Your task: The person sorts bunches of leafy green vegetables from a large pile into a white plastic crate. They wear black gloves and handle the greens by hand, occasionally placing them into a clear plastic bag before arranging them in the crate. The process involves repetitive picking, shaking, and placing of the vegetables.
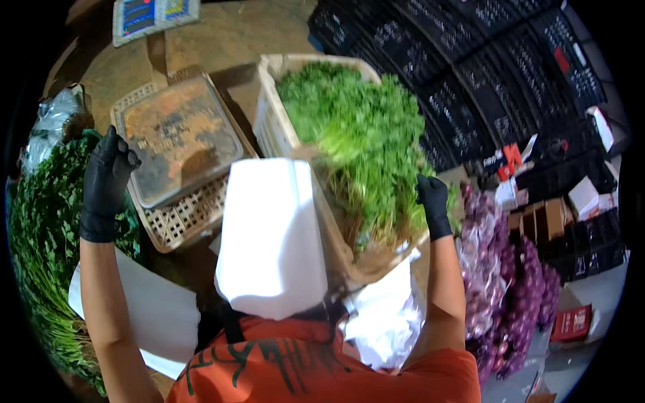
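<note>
My left hand [111,181], in a black glove, is raised beside a stained metal plate [181,138] that lies on a beige lattice crate [191,218]. Its index finger points up and the others bend loosely, with nothing visible between them. My right hand [434,205], gloved in black too, is at the right side of a beige crate [269,114] heaped with leafy green herbs [366,127]. Its fingers are curled against the herbs' edge; what they grip, if anything, is hidden. Between my arms stands a smooth white block-like object [272,235].
Bunched greens [47,228] lie at the left under a clear plastic bag [54,127]. Net sacks of purple onions [517,295] rest at the right. Stacked black crates [457,74] line the far right. A display panel [154,19] stands at the far left.
</note>
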Demonstrator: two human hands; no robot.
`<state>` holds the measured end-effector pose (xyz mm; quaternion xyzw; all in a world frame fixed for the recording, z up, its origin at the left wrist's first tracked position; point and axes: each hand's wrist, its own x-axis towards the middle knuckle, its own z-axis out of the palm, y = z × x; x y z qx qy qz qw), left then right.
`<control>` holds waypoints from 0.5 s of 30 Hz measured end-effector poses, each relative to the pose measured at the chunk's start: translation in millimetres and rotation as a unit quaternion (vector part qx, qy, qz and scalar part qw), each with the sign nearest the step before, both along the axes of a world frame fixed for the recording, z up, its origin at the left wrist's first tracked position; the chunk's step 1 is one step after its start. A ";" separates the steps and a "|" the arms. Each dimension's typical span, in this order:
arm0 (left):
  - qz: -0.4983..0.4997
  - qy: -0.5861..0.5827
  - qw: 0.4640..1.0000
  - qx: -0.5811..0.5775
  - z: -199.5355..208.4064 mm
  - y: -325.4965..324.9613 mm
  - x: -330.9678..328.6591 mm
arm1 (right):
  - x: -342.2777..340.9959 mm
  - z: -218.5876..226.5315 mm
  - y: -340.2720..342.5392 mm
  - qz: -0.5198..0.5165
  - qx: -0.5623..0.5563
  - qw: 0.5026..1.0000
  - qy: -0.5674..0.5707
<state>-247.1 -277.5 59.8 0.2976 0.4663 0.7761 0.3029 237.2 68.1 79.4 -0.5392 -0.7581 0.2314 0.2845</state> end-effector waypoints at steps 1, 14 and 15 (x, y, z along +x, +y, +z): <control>0.000 -0.055 0.998 -0.020 -5.4 9.6 8.8 | 34.5 -17.6 -8.6 0.010 -0.019 1.000 0.004; -0.056 -0.099 0.987 -0.117 -40.5 30.5 61.6 | 180.9 -82.5 -91.7 -0.168 -0.077 0.977 0.107; -0.015 0.187 0.959 -0.211 -39.0 28.9 61.3 | 229.9 -127.7 -87.7 -0.122 -0.027 0.980 -0.154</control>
